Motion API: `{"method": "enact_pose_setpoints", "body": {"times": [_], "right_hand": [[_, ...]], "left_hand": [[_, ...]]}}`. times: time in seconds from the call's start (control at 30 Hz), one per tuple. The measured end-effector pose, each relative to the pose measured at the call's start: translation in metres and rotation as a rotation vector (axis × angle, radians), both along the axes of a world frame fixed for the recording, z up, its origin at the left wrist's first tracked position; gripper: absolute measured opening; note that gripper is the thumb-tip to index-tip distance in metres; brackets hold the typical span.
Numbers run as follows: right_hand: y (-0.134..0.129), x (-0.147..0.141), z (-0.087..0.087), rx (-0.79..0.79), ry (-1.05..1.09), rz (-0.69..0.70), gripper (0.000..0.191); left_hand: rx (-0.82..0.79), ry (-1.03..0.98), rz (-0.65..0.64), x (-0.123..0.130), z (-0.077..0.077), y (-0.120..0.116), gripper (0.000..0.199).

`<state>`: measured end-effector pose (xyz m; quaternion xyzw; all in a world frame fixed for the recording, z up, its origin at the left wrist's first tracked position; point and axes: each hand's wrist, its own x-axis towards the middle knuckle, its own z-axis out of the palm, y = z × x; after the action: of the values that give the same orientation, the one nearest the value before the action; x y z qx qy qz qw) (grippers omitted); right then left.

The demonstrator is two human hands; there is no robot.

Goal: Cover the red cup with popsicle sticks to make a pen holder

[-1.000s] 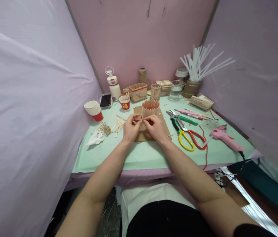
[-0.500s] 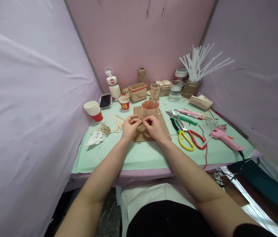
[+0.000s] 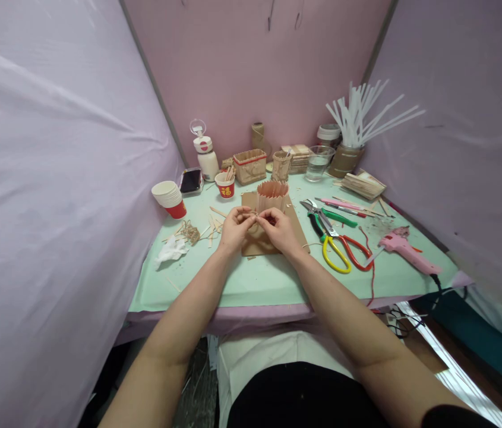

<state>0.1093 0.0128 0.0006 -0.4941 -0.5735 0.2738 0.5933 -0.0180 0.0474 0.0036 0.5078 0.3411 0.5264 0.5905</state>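
Observation:
My left hand (image 3: 237, 226) and my right hand (image 3: 276, 224) meet fingertip to fingertip, both closed in a pinch. Between them is a thin tan strand of twine (image 3: 256, 214); its detail is too small to make out. A loose end of similar cord shows to the right of my right wrist. Under the hands lies a brown board (image 3: 297, 229). Just beyond my fingers, a round holder of wooden sticks (image 3: 272, 193) with a jagged rim stands upright on the board, its lower part hidden by my hands.
To the right lie pruning shears (image 3: 317, 223), scissors (image 3: 336, 252), a red cord (image 3: 372, 279) and a pink glue gun (image 3: 406, 249). On the left are stacked paper cups (image 3: 170, 199), a twine tangle (image 3: 190, 233) and crumpled tissue (image 3: 171, 252). A water cup (image 3: 317, 163) stands behind.
My fingers have shifted slightly around the strand, still pinched together. The view has tilted a little; the things on the table stay where they were.

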Motion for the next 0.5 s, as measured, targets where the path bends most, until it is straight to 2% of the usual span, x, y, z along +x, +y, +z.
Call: {"method": "enact_pose_setpoints", "body": {"times": [0.17, 0.37, 0.5], "right_hand": [[0.0023, 0.0022, 0.0000, -0.047, 0.093, 0.008, 0.021], [0.0034, 0.0032, -0.0054, -0.197, 0.253, 0.097, 0.027], [0.0059, 0.0028, -0.0087, -0.244, 0.339, 0.174, 0.038]], "left_hand": [[0.038, 0.125, -0.065, -0.0009, 0.0004, -0.0004, 0.031], [0.363, 0.471, 0.122, 0.0024, -0.0002, -0.0061, 0.024], [0.425, 0.613, 0.168, 0.0036, -0.0036, -0.0061, 0.028]]}}
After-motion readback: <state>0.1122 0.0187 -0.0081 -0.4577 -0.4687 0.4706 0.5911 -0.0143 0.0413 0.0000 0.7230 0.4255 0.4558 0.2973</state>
